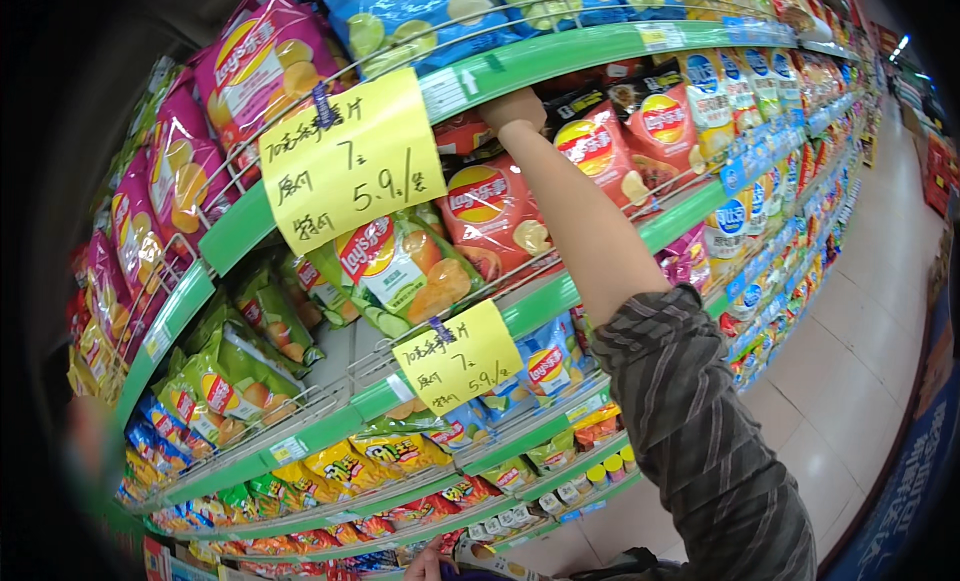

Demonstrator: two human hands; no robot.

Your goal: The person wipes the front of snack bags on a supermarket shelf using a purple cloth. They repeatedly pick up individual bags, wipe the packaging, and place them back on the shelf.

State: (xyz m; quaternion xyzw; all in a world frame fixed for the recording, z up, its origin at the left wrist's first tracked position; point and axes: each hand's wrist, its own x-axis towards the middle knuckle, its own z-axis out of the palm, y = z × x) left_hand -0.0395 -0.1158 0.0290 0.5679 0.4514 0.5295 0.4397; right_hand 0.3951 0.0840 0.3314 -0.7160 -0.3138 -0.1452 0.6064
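Note:
My right hand (515,111) reaches into the chip shelf beneath a green shelf edge (580,56). Its fingers are hidden among the bags and in the shelf's shadow, so their grip does not show. Nearest to it are a red chip bag (492,203) below and a red-and-black chip bag (590,151) to the right. At the bottom edge my left hand (426,564) is partly cut off; its fingers look curled by something dark that I cannot make out. A green chip bag (405,266) with a cucumber picture stands lower left of the right hand.
Yellow handwritten price signs (350,156) hang from the shelf edges. Purple chip bags (185,176) line the left, blue bags (415,21) the top. A wire guard rail (520,271) fronts the shelf. A tiled aisle floor (810,371) runs right. A blurred skin-coloured shape (88,431) shows far left.

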